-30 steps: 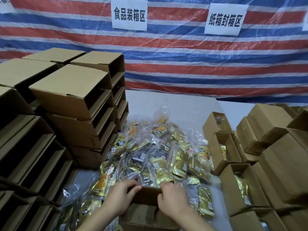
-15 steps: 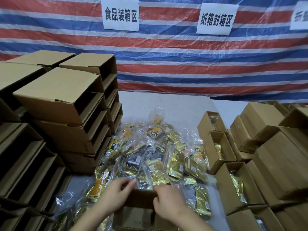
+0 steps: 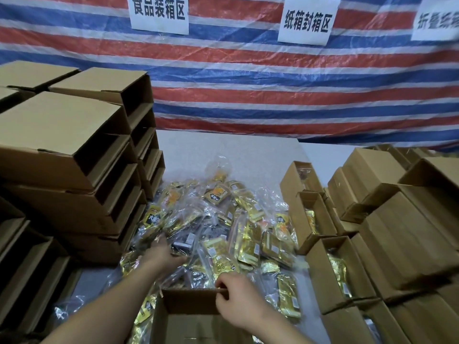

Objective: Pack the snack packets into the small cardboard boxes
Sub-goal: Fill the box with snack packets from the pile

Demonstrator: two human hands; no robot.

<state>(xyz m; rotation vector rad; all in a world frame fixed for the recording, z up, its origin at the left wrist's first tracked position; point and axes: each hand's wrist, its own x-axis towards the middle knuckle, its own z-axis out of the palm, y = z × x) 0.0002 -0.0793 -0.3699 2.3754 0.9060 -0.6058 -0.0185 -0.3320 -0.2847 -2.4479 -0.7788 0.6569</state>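
A heap of gold and clear snack packets [image 3: 223,219] covers the middle of the grey table [image 3: 223,150]. At the bottom centre stands a small open cardboard box [image 3: 188,316]. My right hand [image 3: 238,301] grips its far rim, fingers curled over the edge. My left hand [image 3: 164,252] reaches forward into the near left of the heap, with its fingers among the packets. A dark packet [image 3: 183,244] lies against its fingers; whether they grip it is not visible.
Tall stacks of empty open boxes [image 3: 74,157] rise on the left. On the right stand open boxes holding packets [image 3: 337,271] and piles of closed boxes [image 3: 407,219]. A striped tarpaulin [image 3: 248,83] with paper signs hangs behind the table.
My left hand has left the box rim and moved forward and left into the heap of packets. My right hand stays on the rim.
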